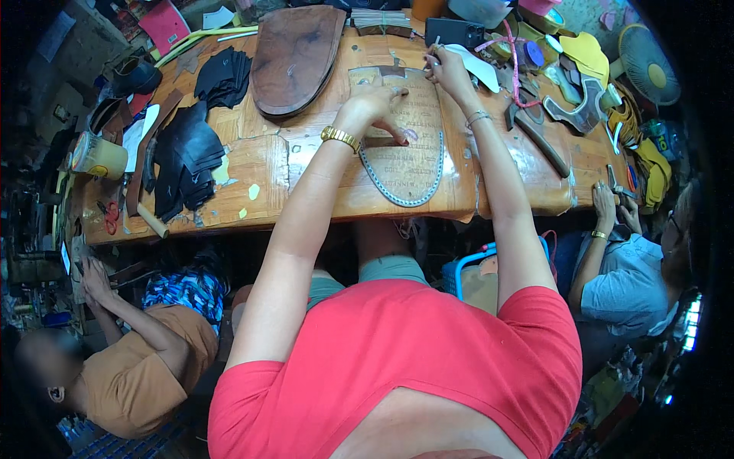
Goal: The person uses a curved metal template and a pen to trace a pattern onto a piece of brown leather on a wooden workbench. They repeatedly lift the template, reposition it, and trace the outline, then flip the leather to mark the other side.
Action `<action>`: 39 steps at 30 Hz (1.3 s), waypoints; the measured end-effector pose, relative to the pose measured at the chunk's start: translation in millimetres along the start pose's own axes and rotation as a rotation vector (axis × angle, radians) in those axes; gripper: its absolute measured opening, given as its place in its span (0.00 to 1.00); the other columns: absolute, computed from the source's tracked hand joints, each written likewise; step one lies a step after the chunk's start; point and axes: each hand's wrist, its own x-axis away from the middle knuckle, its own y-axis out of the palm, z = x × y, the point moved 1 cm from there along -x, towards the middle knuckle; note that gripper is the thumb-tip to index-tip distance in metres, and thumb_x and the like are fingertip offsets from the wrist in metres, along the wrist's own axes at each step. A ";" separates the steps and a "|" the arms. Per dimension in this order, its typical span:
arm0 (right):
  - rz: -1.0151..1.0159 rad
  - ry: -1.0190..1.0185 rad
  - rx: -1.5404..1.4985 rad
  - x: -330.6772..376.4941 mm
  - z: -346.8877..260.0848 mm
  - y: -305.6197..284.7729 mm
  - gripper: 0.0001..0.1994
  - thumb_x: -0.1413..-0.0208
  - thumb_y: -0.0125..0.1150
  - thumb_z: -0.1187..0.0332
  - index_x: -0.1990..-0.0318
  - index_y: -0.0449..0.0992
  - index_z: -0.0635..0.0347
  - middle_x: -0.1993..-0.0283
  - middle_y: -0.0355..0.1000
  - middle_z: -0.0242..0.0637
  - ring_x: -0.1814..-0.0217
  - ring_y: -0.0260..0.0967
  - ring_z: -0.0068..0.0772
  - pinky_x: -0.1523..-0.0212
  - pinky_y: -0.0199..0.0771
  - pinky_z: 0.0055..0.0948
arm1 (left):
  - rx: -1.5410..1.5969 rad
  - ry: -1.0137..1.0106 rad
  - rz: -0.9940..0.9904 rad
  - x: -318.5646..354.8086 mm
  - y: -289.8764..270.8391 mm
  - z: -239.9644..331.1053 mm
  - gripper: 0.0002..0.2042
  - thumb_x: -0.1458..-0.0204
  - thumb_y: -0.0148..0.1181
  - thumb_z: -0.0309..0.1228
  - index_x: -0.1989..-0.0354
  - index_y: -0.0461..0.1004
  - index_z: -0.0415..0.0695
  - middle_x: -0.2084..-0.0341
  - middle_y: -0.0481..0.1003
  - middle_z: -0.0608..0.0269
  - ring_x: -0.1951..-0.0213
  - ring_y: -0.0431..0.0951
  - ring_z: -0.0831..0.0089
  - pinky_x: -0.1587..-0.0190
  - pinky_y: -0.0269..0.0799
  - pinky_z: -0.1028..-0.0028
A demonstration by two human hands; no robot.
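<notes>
The tan panel (pixel 419 157) is lying flat on the wooden table (pixel 302 187), and the left hand (pixel 376 105) is resting on it, fingers spread. The right hand (pixel 446 66) is pinching a thin thing (pixel 437 40) (too small to name) near the top. The panel is looking light and a bit stiff, so its rounded rim (pixel 404 203) is probably offering the best hold.

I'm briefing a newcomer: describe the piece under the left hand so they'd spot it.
On the wooden table, find the rounded brown leather. To its right, under the left hand, lies a tan piece. Unlike its neighbours, it has a pale, dotted band along its curved near edge.
</notes>
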 end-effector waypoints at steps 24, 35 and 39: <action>0.166 0.145 -0.453 146.2 -34.6 -27.0 0.11 0.37 0.51 0.66 0.68 0.71 0.64 0.78 0.70 0.32 0.85 0.62 0.15 0.84 0.61 0.18 | -0.013 -0.030 -0.012 -4.5 5.7 3.2 0.62 0.90 0.71 0.67 0.35 0.57 0.60 0.39 0.57 0.41 0.40 0.63 0.49 0.39 0.60 0.60; 0.165 -0.155 -0.122 150.5 -39.5 -18.1 0.09 0.38 0.51 0.68 0.66 0.70 0.65 0.77 0.71 0.37 0.78 0.69 0.24 0.77 0.67 0.26 | 0.006 -0.049 -0.029 -5.3 4.7 1.9 0.62 0.91 0.72 0.66 0.35 0.57 0.60 0.37 0.56 0.42 0.38 0.60 0.49 0.38 0.58 0.58; 0.113 0.195 -0.432 150.9 -32.5 -24.5 0.09 0.39 0.52 0.69 0.67 0.70 0.67 0.78 0.70 0.41 0.77 0.70 0.32 0.75 0.67 0.32 | 0.005 -0.068 -0.014 -3.1 3.5 6.4 0.62 0.91 0.73 0.65 0.35 0.57 0.60 0.38 0.56 0.42 0.38 0.60 0.50 0.38 0.59 0.58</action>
